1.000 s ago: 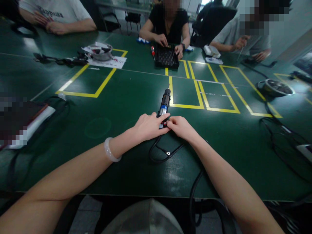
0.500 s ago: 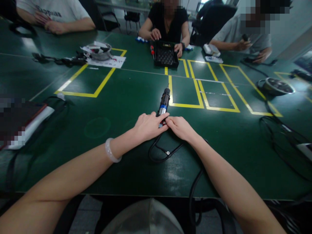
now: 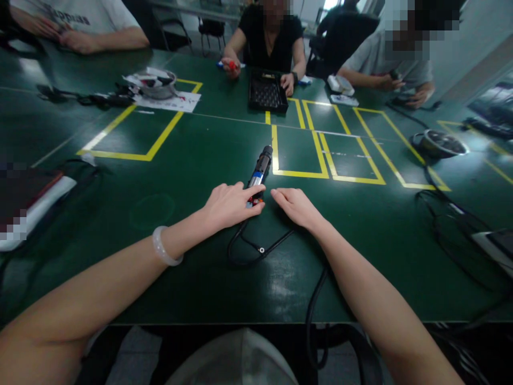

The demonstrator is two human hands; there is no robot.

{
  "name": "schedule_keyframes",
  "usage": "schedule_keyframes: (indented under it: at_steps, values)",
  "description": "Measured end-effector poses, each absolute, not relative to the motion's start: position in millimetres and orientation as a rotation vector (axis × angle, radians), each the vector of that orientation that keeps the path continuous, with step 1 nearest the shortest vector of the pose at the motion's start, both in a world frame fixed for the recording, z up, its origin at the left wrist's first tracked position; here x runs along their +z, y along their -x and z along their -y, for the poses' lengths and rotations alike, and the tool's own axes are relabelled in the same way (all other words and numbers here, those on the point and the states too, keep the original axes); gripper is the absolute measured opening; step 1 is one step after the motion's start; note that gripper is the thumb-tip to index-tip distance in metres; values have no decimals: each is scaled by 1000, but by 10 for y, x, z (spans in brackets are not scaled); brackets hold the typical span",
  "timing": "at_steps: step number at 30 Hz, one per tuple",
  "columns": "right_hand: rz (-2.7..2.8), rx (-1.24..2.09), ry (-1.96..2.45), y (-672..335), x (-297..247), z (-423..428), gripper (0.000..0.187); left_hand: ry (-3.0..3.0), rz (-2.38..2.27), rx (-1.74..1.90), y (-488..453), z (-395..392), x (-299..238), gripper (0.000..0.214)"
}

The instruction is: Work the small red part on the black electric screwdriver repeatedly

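Observation:
An electric screwdriver [image 3: 259, 171], black with a blue and silver band, lies on the green table with its bit pointing away from me. My left hand [image 3: 230, 203] rests over its rear end, thumb and forefinger on either side of a small red part there. Beneath, a black cord [image 3: 240, 262] loops toward me with a small metal ring on it. To the right of the tool, and apart from it, my right hand [image 3: 295, 206] sits on the table with its fingers curled in; nothing shows in it.
Yellow tape outlines [image 3: 300, 174] mark the green table [image 3: 192, 176]. Across from me a person handles a black tray [image 3: 267, 101] and something red. A metal bowl [image 3: 160, 88] with papers stands back left, another bowl [image 3: 443, 144] at right. Black cables [image 3: 444, 230] lie near the right edge.
My right hand has come away from the screwdriver, leaving a gap between them. My left hand and the screwdriver have shifted left in view. The person opposite now holds something red beside the tray.

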State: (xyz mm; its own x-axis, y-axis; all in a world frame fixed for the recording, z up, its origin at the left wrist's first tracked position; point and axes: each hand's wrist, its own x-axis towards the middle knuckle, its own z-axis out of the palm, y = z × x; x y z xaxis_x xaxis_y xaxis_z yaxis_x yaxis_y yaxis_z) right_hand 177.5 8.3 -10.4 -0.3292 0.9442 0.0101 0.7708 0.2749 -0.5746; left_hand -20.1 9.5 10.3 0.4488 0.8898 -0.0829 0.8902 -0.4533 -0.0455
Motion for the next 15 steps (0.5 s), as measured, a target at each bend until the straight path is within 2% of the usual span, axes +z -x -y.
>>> schedule_keyframes:
  at_steps: [15]
  values:
    - [2133,714,1546,-1789,-134,-90,45,-2269,-2065,-297,1753,-636,85,72]
